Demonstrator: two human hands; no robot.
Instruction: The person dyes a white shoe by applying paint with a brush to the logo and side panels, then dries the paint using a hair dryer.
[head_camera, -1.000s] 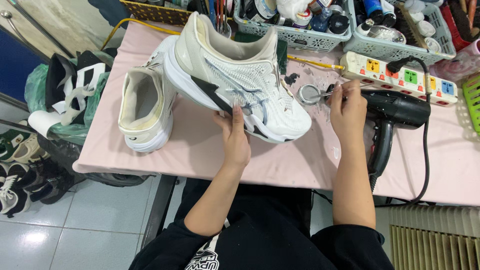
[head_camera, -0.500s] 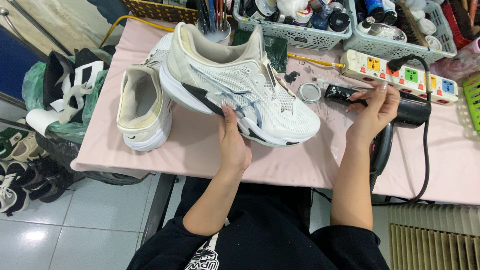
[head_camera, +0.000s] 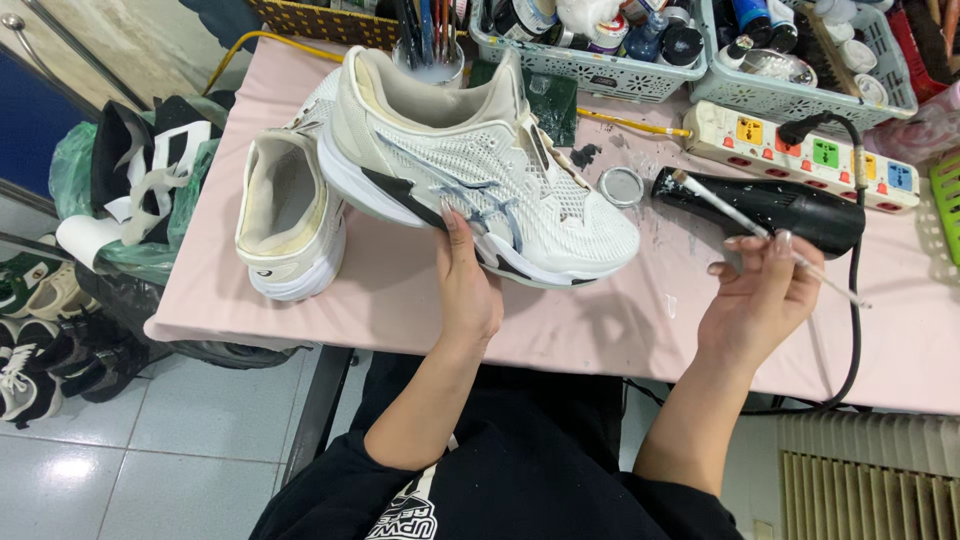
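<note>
Left hand grasps the white sneaker from below, palm under the sole, fingertips on the dark side stripe. The shoe is tilted on its outer edge, toe toward the right, probably so the patterned side panel faces up where it can be worked.

Right hand pinches a thin brush between thumb and fingers, grip closed on the handle, bristle end pointing up-left toward the shoe. The hand hovers above the table, near the black hair dryer, which lies flat by the power strip.

A small round lid sits just off the sneaker's toe, within brush reach. The second sneaker rests on its sole at the left, touching the held one. Baskets of bottles line the far edge.
</note>
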